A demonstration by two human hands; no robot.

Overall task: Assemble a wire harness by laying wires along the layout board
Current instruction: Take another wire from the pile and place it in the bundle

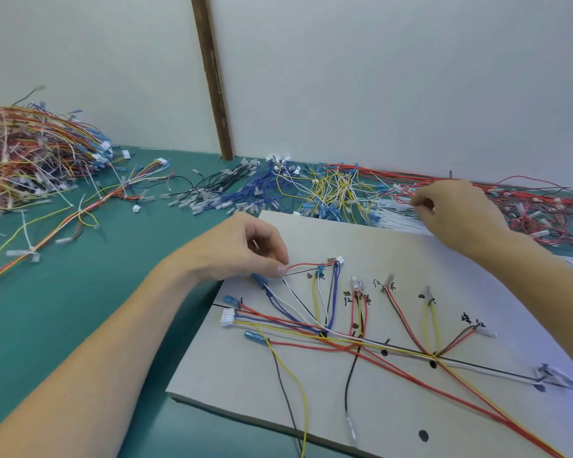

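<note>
Pinched between my left hand's (pixel 257 249) thumb and forefinger is a short red wire (pixel 306 265), held down at the upper left corner of the layout board (pixel 232 375), its far end running to a small white connector (pixel 339 260) just beside the marked branch there. My right hand (pixel 450 209) is reaching past the board's far edge into the loose stock, fingers curled at the red wire pile (pixel 526 200) and the white ties (pixel 394 219); it seems to be nipping something thin, but I cannot tell for sure what, if anything, it has. On the board the trunk is already well populated: red, yellow, blue, white and black leads fan out from the white multi-pin plug (pixel 228 316) toward the labelled branch ends. I judge this as mid-task, one branch being pinned in place while the next wire is picked. Next move calls for lifting a single strand clean of the tangle, then routing it along its drawn line without dragging the laid wires off their marks.
</note>
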